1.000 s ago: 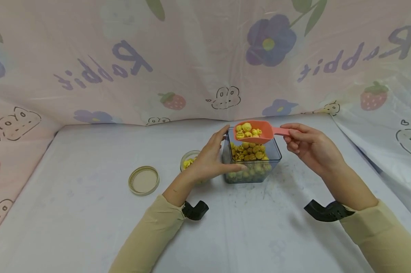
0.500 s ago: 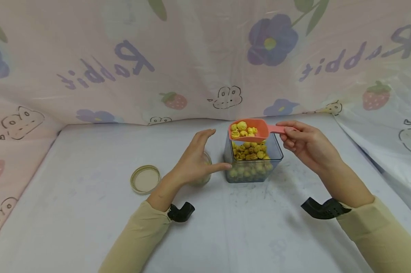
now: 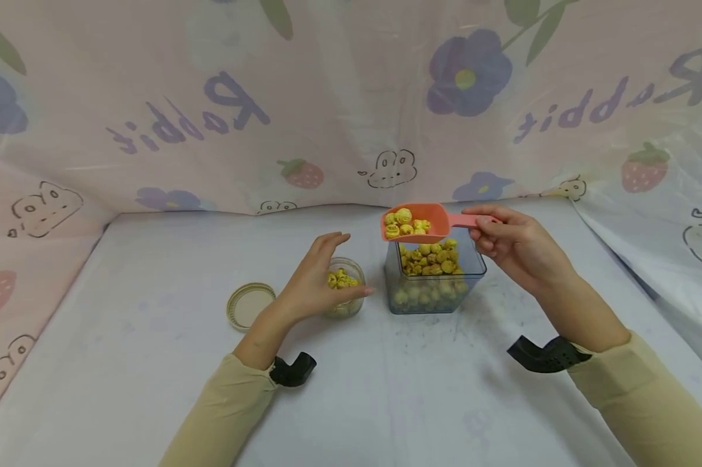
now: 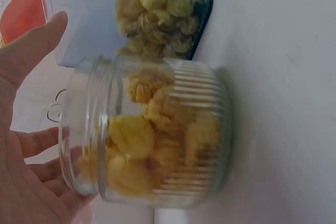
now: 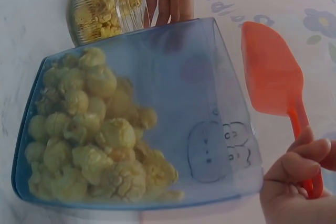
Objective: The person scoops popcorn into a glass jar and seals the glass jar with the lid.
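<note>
My right hand (image 3: 516,243) pinches the handle of a coral-red scoop (image 3: 438,217), held level above the back left of a clear bluish bin (image 3: 435,295). Yellow popcorn (image 3: 403,224) lies in the scoop, and more popcorn (image 5: 100,135) partly fills the bin. Thumb and fingers of my left hand (image 3: 306,285) are spread around a small glass jar (image 4: 157,135), near its mouth. Ribbed near its base, the jar holds several popcorn pieces (image 3: 341,279). In the right wrist view the scoop (image 5: 273,72) shows from below, beyond the bin's rim.
A round cream-coloured lid (image 3: 250,306) lies on the white tabletop (image 3: 386,402), left of the jar. Behind the table hangs a pink printed curtain (image 3: 339,84) with flowers and rabbits. Each wrist carries a black camera mount (image 3: 295,370).
My left hand has moved left from the bin's side to around the jar. The loaded scoop has shifted slightly left in my right hand.
</note>
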